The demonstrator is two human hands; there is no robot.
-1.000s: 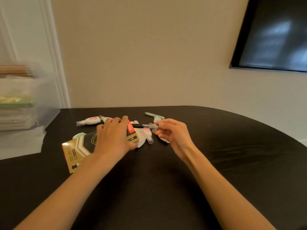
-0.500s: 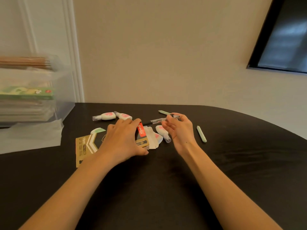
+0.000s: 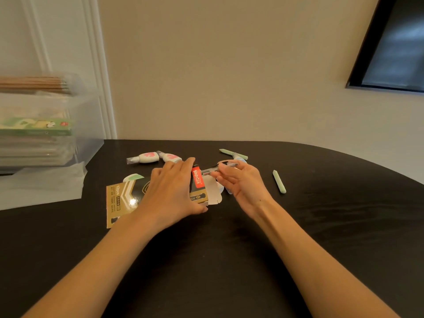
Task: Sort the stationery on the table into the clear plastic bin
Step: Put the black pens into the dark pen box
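dark glossy table (image 3: 321,226) meets a beige wall, with a black-framed screen (image 3: 394,42) at the upper right. the clear plastic bin (image 3: 87,125) stands at the table's left edge and holds stacked packets, with pencils on top. the gold-and-black pen box (image 3: 124,196), marked 12pcs, lies flat near the middle, its white end flap open toward the right. the left hand (image 3: 171,191) presses down on it, fingers nearly straight across the top and thumb along the near edge. the right hand (image 3: 243,182) pinches a clear-barrelled pen (image 3: 220,169) between thumb and fingertips, just beside the box's open end. half a second ago those fingers were straighter, with the pen out at their tips; the left hand has stayed on the box. two white-and-pink correction tapes (image 3: 148,157) lie behind the box. a pale green pen (image 3: 279,182) lies right of the right hand, and a second green pen (image 3: 231,153) lies behind it. bare tabletop stretches to the right and toward the person. the bin sits well apart from both hands.
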